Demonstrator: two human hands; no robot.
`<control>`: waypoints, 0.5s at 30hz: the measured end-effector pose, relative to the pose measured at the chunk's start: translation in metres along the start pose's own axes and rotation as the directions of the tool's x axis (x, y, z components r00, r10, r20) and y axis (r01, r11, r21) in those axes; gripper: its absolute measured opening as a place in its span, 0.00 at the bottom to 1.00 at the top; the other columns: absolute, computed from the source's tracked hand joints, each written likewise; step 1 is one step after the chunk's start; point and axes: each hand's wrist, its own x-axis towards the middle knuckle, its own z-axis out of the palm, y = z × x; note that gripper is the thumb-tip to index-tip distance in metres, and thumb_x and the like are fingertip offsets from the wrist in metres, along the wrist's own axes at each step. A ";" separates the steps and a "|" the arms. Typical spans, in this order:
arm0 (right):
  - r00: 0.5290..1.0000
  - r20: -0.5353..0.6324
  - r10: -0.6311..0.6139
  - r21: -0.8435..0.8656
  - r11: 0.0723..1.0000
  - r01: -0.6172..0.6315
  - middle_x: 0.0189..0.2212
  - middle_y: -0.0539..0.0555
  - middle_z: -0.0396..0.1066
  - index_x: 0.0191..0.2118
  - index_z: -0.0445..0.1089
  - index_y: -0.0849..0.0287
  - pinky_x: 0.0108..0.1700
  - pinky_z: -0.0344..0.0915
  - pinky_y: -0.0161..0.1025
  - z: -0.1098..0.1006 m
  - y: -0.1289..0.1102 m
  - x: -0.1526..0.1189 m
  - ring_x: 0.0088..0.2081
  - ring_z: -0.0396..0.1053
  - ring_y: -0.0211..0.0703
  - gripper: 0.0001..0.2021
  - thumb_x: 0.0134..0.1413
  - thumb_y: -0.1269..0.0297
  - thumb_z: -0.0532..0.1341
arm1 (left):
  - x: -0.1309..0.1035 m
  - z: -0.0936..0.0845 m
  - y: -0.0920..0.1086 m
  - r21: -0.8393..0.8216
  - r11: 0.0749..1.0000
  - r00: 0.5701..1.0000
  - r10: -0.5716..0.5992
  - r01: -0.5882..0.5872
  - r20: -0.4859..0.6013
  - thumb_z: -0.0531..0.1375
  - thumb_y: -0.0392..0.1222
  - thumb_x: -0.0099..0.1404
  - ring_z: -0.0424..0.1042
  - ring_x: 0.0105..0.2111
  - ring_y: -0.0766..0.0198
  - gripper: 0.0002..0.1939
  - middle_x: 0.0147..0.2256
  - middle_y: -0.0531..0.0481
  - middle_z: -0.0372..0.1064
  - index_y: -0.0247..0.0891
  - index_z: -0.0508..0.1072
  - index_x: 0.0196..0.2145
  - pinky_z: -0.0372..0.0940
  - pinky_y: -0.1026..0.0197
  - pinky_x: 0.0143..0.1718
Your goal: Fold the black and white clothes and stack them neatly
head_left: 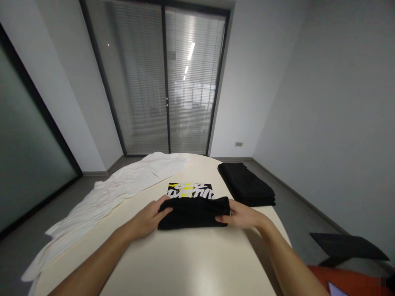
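Note:
A black shirt (191,213) lies on the table in front of me, folded into a narrow bundle. Its far part shows a white and yellow lettered print (189,190), partly covered by the near fold. My left hand (151,217) grips the bundle's left end, thumb on top and the other fingers mostly hidden behind or under the cloth. At the right end, my right hand (243,214) pinches the cloth between thumb and fingers.
A pale round-edged table (191,263) carries everything. Crumpled white cloth (123,181) spreads along its left side. Folded black cloths (247,183) are stacked at the back right. A chair with an orange seat (345,279) stands at the lower right.

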 end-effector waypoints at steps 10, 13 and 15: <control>0.969 -0.198 0.150 0.292 0.952 -0.088 0.33 0.55 0.74 0.41 0.73 0.61 0.38 0.69 0.41 0.006 0.016 0.020 0.35 0.70 0.45 0.28 0.59 0.38 0.55 | 0.017 0.022 -0.009 -0.555 0.831 0.979 -0.091 -0.027 -0.184 0.61 0.57 0.65 0.70 0.54 0.52 0.31 0.54 0.41 0.71 0.38 0.63 0.59 0.64 0.53 0.56; 0.940 -0.224 0.257 0.336 0.926 -0.173 0.25 0.51 0.69 0.40 0.70 0.61 0.26 0.63 0.37 0.013 0.034 0.031 0.24 0.64 0.39 0.28 0.58 0.37 0.55 | 0.017 0.025 -0.017 -0.594 0.804 0.999 -0.034 0.004 -0.039 0.68 0.52 0.59 0.66 0.60 0.50 0.42 0.61 0.37 0.64 0.38 0.56 0.65 0.60 0.49 0.62; 0.922 -0.250 0.296 0.363 0.912 -0.194 0.24 0.50 0.68 0.43 0.70 0.60 0.25 0.62 0.36 0.016 0.040 0.035 0.23 0.63 0.39 0.26 0.59 0.39 0.55 | 0.018 0.031 -0.023 -0.607 0.793 0.997 -0.079 0.047 -0.026 0.69 0.52 0.58 0.66 0.60 0.50 0.45 0.61 0.35 0.64 0.38 0.54 0.66 0.58 0.47 0.63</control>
